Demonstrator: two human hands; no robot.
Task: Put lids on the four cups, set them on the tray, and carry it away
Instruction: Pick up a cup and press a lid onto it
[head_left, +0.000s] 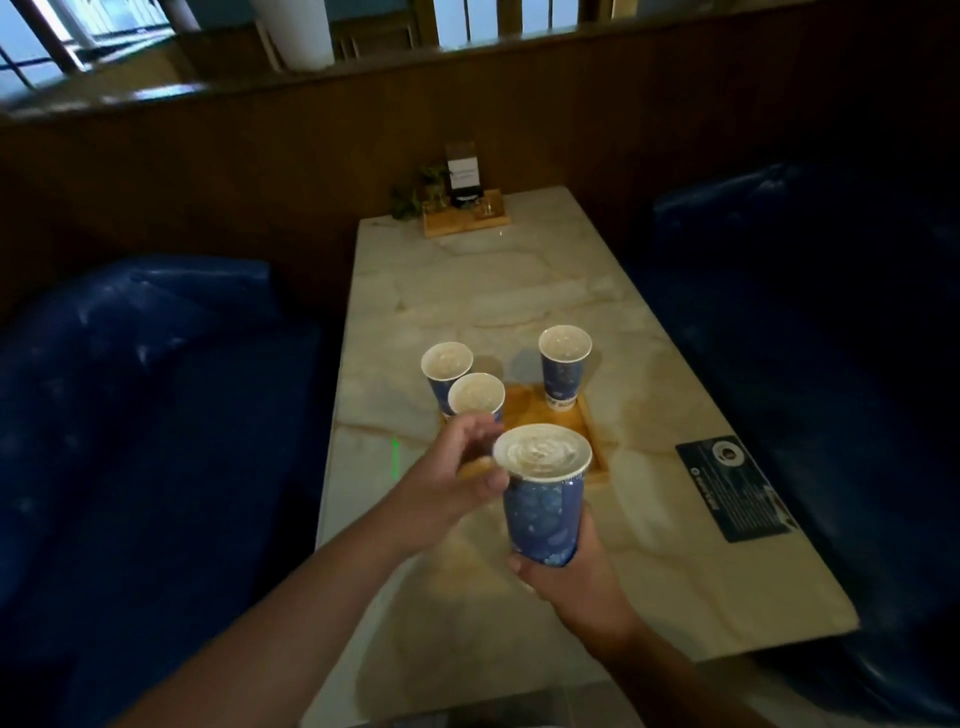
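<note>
Holding lidded blue cup (543, 517); label writing unreadable.

A tray (524, 410) lies on the bench (493, 291), near its middle. One cup (563, 366) stands on the tray's far right corner, two cups (445, 366) (475, 397) at its left edge, one behind the other. A fourth cup (543, 496) is held above the tray's near edge, right hand (571, 577) beneath, left hand (457, 478) at its left. A card (735, 486) lies on the bench right of the tray; a stand (465, 215) sits at the far end.
</note>
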